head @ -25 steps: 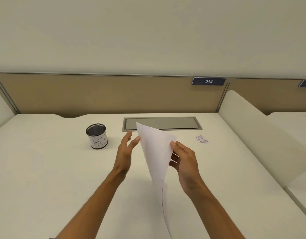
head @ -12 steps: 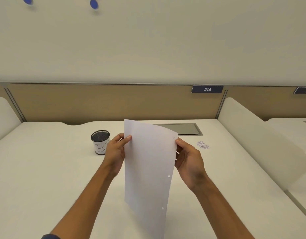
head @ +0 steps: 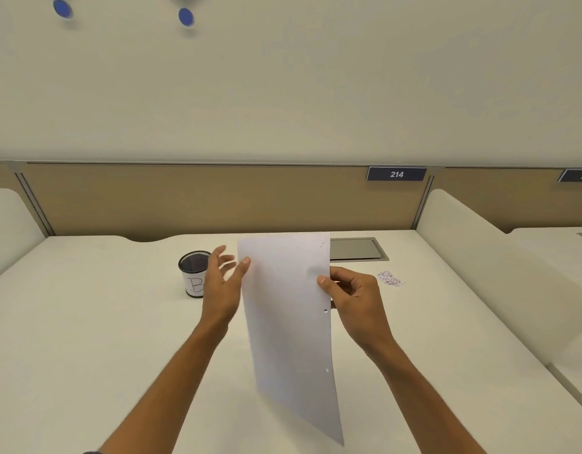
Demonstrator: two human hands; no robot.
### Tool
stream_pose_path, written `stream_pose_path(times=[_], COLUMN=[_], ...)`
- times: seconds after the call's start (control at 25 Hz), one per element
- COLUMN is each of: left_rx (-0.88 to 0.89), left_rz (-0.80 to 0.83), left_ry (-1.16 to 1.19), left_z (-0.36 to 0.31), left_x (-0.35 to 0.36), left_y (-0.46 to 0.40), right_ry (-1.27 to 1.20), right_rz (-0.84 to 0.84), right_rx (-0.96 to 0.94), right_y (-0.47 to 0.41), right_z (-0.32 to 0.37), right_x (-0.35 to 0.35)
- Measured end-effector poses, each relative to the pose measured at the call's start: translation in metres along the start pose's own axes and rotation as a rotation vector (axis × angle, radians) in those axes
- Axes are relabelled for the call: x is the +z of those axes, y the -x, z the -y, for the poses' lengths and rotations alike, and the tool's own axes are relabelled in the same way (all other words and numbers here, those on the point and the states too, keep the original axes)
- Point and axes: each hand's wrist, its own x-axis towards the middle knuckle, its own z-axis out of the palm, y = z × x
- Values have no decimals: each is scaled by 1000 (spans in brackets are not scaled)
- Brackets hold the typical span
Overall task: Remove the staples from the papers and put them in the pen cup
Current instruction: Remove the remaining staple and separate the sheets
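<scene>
A white sheaf of paper [head: 288,322] stands upright above the desk, with punch holes along its right edge and a small staple mark near its top right corner. My right hand [head: 352,299] pinches the right edge between thumb and fingers. My left hand [head: 222,286] is at the left edge, thumb touching the paper, fingers spread and blurred behind it. The black mesh pen cup [head: 194,273] with a white label marked "B" stands on the desk just left of my left hand. A small heap of loose staples [head: 390,278] lies on the desk to the right of my right hand.
The white desk [head: 86,339] is walled by a tan panel at the back and rounded white dividers [head: 499,273] on both sides. A grey cable hatch [head: 358,250] is set in the desk behind the paper. A sign reads 214 [head: 396,174].
The paper has turned from edge-on to face me flat. My left hand came to its left edge, gripped it, and has now spread its fingers. The camera tilted up.
</scene>
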Motion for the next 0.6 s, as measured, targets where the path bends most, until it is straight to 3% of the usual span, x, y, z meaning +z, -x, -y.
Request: stream_pose_path(times=[0.08,0.28,0.36,0.44,0.6], left_rx=[93,262,364,407,374], left_rz=[-22,401,373,244,125], left_ry=[-132,-222,-362,-400,-217], left_z=[0,1,5,7,8], left_x=[4,4,6,7,-10], left_y=[20,73,79,78,64], right_ry=[64,81,102,94,62], right_rz=[-42,-39,-14,45,218], right_rx=[-33,-88,-89,-95,-95], right_y=[-5,-17,-19,-20,-19], right_z=[-1,5,6,8,6], right_x=[8,34,49,61,70])
